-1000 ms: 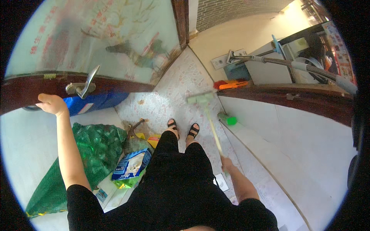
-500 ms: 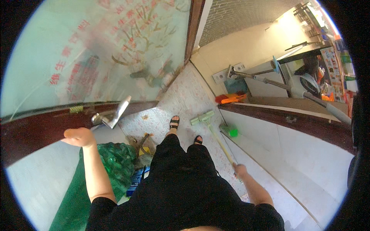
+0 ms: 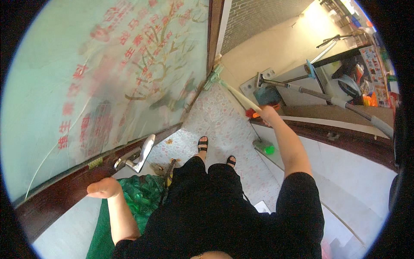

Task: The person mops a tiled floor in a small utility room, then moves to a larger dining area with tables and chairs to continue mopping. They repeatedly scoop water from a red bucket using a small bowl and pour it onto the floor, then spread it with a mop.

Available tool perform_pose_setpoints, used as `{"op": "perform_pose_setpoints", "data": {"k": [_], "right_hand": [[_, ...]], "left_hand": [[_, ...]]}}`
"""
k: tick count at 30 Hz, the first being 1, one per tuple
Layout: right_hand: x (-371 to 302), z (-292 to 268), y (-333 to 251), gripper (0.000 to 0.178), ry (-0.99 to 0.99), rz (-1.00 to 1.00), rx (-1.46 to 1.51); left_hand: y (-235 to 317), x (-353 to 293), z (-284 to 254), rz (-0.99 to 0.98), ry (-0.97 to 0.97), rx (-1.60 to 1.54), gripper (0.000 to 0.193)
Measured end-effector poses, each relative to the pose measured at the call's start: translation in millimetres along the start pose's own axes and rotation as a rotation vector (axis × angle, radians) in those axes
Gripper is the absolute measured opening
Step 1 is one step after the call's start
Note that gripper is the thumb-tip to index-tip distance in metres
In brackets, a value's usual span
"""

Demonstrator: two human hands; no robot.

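- One pale green mop [image 3: 241, 98], slanting up and away from the body; its flat head [image 3: 213, 77] sits at the far end of the door's foot, touching or just short of it, I cannot tell which
- Right hand [image 3: 268, 115]: closed round the mop's shaft
- Left hand [image 3: 105, 188]: at the brown edge of the door [image 3: 108, 93], near the metal lever handle [image 3: 144, 154]; its fingers are partly hidden, so I cannot tell whether they grip
- Risks, as I judge them: a swing of the door could knock or trap the mop's head, the two being so close; a low sweep of the shaft could catch the orange-handled brush [image 3: 251, 113] just beyond the right hand
- Counted: one mop, one door, one lever handle, two hands; one orange-handled brush; one green-ended brush [image 3: 268, 150] by the right-hand wall; one long grey pole [image 3: 319, 96] at upper right; one green mesh sack [image 3: 140, 190] beside the left forearm; two black sandals [image 3: 203, 142], one per foot
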State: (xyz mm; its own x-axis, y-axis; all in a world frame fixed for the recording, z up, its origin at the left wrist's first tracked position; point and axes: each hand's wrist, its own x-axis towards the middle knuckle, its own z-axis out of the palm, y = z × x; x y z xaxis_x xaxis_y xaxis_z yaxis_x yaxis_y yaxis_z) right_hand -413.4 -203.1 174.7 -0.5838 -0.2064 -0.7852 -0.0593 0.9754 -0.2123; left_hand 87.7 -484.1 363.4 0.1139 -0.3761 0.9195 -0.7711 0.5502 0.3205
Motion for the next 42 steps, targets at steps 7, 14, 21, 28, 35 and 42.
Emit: {"op": "perform_pose_setpoints", "data": {"k": [7,14,21,28,35,42], "right_hand": [[21,48,21,0.049,-0.109,0.101,-0.046],[-74,131,123,0.047,-0.237,0.268,0.322],[-143,140,153,0.046,-0.258,0.369,0.470],[-133,158,139,0.046,-0.250,0.216,0.446],[-51,190,138,0.047,-0.136,0.190,0.359],[-87,217,212,0.047,-0.160,0.289,0.516]], "left_hand": [[16,4,-2,-0.201,-0.099,-0.200,0.059],[4,1,-1,-0.177,-0.123,-0.244,0.057],[31,4,8,-0.126,-0.063,-0.137,0.071],[15,5,4,-0.188,0.030,0.115,0.066],[66,21,7,-0.109,-0.164,0.020,0.090],[85,17,0,-0.169,-0.221,-0.045,0.085]]}}
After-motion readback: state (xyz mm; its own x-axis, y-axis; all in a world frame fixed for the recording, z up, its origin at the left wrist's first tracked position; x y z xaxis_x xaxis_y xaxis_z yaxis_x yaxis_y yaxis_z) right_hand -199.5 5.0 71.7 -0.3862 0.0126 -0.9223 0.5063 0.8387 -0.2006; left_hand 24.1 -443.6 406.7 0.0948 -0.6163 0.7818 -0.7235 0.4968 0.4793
